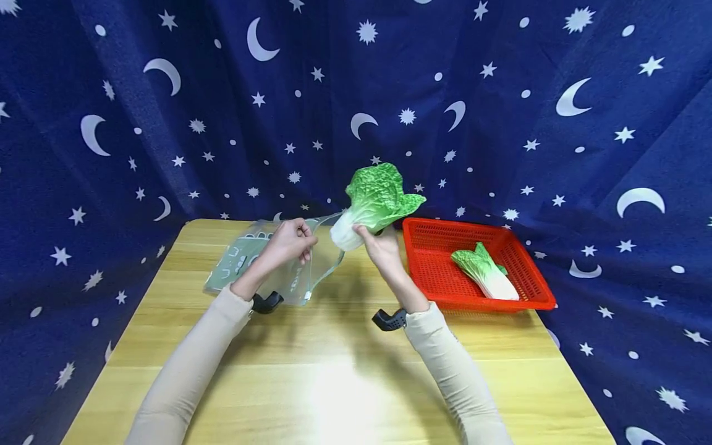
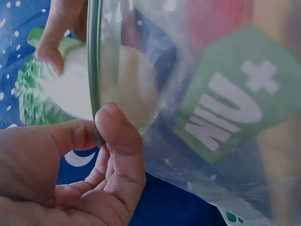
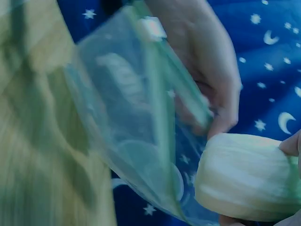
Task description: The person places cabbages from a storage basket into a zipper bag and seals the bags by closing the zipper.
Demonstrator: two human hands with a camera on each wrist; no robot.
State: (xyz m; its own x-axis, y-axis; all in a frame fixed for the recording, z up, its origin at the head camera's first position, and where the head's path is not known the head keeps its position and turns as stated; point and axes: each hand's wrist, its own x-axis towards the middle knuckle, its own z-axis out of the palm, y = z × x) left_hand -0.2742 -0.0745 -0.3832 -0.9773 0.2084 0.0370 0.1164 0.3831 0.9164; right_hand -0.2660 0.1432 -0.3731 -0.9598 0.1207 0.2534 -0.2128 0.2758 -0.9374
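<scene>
My left hand (image 1: 289, 242) pinches the green-edged rim of a clear zip bag (image 2: 225, 99), which carries a green print with white lettering. The bag's mouth stands apart, and a white slider (image 3: 153, 28) sits at one end of the zip. In my right hand (image 1: 384, 247) is a napa cabbage (image 1: 378, 194), gripped around its white base with the leafy green end pointing up and away. That white base (image 3: 249, 176) is right at the bag's opening; in the left wrist view part of it shows through the clear plastic.
On the right of the wooden table (image 1: 278, 383) stands a red plastic basket (image 1: 478, 304), with another napa cabbage (image 1: 486, 272) lying in it. A dark blue curtain (image 1: 334, 80) with moons and stars hangs behind the table and along its sides.
</scene>
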